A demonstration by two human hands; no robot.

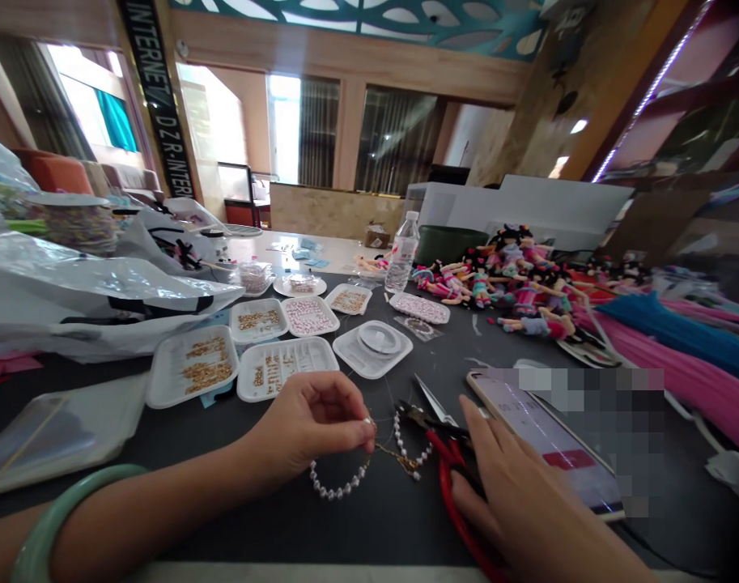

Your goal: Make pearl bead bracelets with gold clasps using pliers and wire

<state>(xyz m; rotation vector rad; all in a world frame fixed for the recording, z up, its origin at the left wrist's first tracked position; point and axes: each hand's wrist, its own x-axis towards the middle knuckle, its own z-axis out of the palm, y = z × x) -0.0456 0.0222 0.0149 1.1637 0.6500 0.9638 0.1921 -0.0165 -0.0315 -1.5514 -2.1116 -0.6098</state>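
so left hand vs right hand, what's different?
The left hand is lifted, fingertips pinching the pearl bead strand; the right hand lies flat on the red-handled pliers. The left wrist wears a green bangle; the right wrist shows none. Both are bare and over the dark table.

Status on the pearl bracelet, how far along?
Done: a good run of pearls is strung on the bracelet, lying curved on the dark table. In hand: the left hand pinches the strand at its top, near a gold chain piece; the right hand rests on the red-handled pliers. Left: the ends look unjoined, and the bead trays hold more.
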